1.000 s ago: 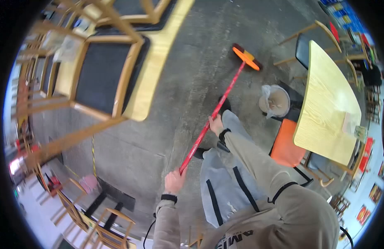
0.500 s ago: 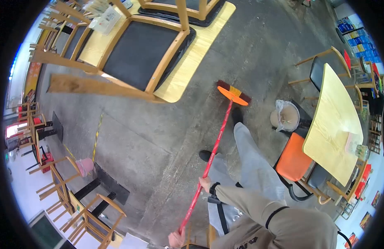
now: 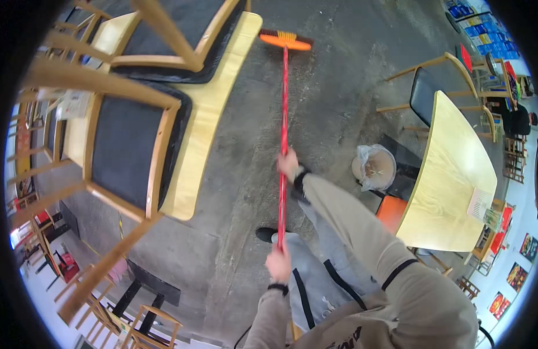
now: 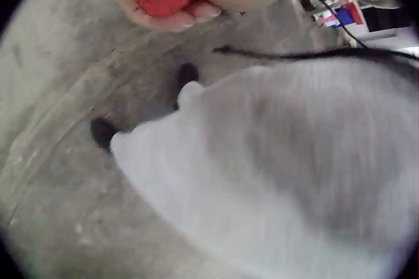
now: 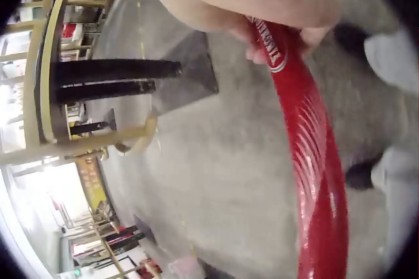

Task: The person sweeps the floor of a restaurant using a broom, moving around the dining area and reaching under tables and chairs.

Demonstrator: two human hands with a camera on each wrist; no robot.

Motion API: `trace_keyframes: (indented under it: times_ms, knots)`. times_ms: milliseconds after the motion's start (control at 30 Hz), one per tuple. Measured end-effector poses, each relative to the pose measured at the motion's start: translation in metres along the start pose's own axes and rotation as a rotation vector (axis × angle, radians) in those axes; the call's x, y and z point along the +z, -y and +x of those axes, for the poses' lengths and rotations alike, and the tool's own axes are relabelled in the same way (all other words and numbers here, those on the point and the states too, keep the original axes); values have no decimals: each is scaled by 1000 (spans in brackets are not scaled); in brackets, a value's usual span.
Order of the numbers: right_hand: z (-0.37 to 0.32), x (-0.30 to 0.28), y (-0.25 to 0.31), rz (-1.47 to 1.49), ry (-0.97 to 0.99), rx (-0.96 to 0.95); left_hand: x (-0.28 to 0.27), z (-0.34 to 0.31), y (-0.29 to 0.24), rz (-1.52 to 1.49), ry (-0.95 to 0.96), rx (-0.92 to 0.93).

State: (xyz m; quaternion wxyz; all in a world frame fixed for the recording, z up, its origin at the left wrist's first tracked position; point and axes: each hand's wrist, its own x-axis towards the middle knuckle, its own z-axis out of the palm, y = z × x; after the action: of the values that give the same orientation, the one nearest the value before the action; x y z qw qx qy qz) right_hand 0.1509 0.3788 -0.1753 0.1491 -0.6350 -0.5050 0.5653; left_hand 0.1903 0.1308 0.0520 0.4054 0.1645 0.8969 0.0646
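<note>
Both hands grip a broom with a long red handle [image 3: 284, 104]. Its orange head [image 3: 285, 41], with dark red and yellow bristles, lies over the floor ahead of the feet, close to the corner of a wooden table. My left hand [image 3: 279, 264] wraps around the handle's upper end; in the left wrist view the red end cap [image 4: 162, 0] pokes out of the curled fingers. Farther down, about mid-handle, my right hand [image 3: 289, 164] holds the shaft. From the right wrist, the glossy red handle [image 5: 308, 141] runs out of that hand.
Chairs stand upside down on a wooden table [image 3: 190, 168] at the left, legs jutting out. To the right are a lined bin [image 3: 373, 167], an orange seat [image 3: 391, 212], a curved wooden table [image 3: 449, 186] and a black-seated chair [image 3: 423, 96]. A person [image 3: 518, 121] is at the far right.
The broom head came in near the feet half a second ago and is now farther out, beside the table corner. Both hands have kept their grip and moved forward with the handle.
</note>
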Motion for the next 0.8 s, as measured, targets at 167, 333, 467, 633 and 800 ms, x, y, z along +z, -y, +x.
trace_keyframes:
  times_ms: [167,333,467,633,800]
  knots:
    - [101,-71,112,-48,-8,-135,-13,105,-174,-87,-6,190]
    - [133,-93,113,-204,119,25,-12,145,-193,-62,218,160]
    - [86,-63,97,-382,98,30,-31,119,-137,45,63,197]
    - [-34,-19,55,-526,200,75,-33,89,2,173,107,143]
    - [-180,16,-21,-480,227,27,-6,14,173,248,67,221]
